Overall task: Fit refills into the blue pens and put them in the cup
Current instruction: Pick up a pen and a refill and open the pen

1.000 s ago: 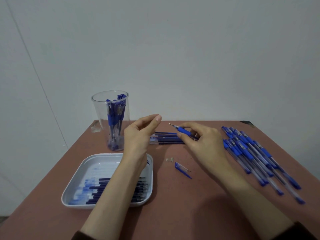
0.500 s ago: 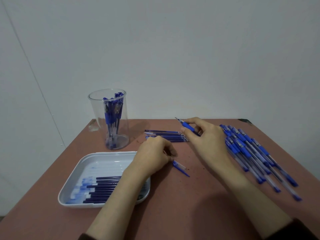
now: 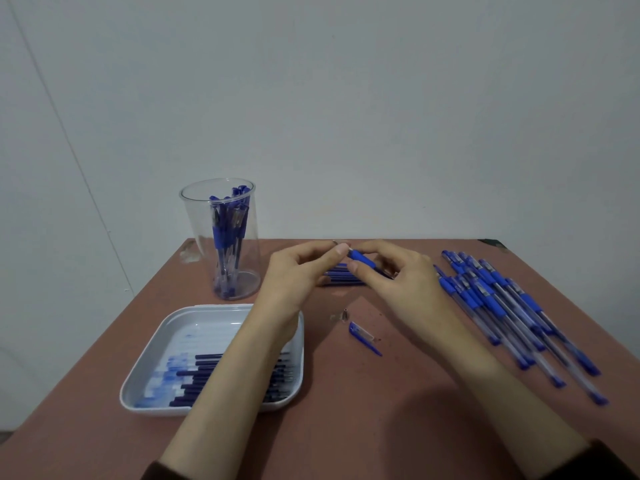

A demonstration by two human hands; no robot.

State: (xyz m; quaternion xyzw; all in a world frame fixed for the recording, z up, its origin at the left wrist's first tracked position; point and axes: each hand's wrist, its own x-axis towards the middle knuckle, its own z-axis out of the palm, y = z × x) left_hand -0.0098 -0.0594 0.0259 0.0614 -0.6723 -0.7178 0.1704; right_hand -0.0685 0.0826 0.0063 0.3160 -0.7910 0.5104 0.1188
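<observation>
Clear glossy plastic cup (image 3: 221, 244), glossy white plastic tray (image 3: 166, 348), matt reddish-brown table (image 3: 346, 427)

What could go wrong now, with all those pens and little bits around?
The left hand and right hand pinch one pen in the air; a slip could drop it or smear ink on the fingers. The loose cap and a tiny bit lie on the table by the forearms, so a sleeve might sweep them off. The tall cup, crowded with pens, stands near the left arm; a bump might tip it.

Dim even light, soft shadows, blurred edges
</observation>
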